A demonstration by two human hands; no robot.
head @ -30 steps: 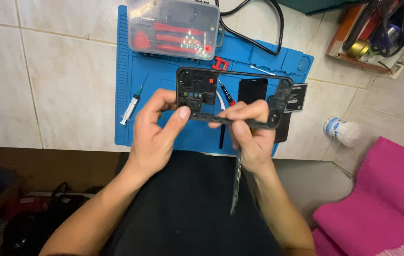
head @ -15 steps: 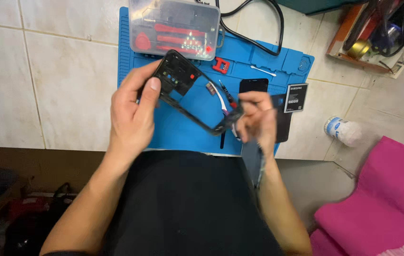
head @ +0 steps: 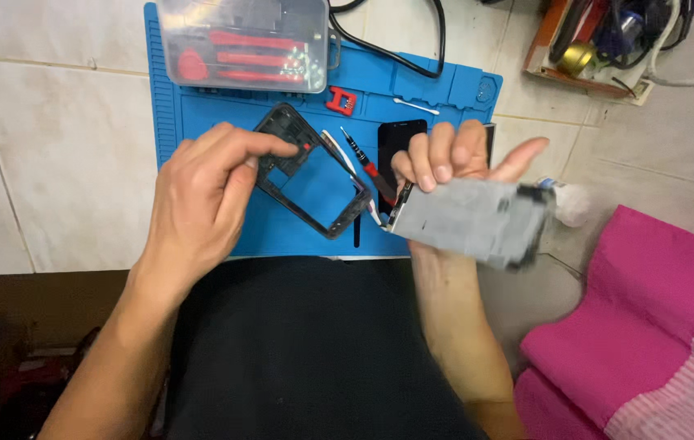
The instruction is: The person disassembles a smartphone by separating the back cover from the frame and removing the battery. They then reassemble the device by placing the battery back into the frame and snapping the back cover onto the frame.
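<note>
Over the blue mat [head: 200, 122], the left hand [head: 200, 195] pinches the black phone frame [head: 310, 171] by its upper edge — while the right hand [head: 453, 163], fingers curled, grips the blurred grey screen panel [head: 469, 220], raised apart from the frame.

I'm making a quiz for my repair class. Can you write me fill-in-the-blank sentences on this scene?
1. The left hand holds an empty black phone ____.
2. The right hand holds a grey ____.
3. The work mat is coloured ____.
4. The cushion is coloured ____.

Missing words: frame; panel; blue; pink
</note>
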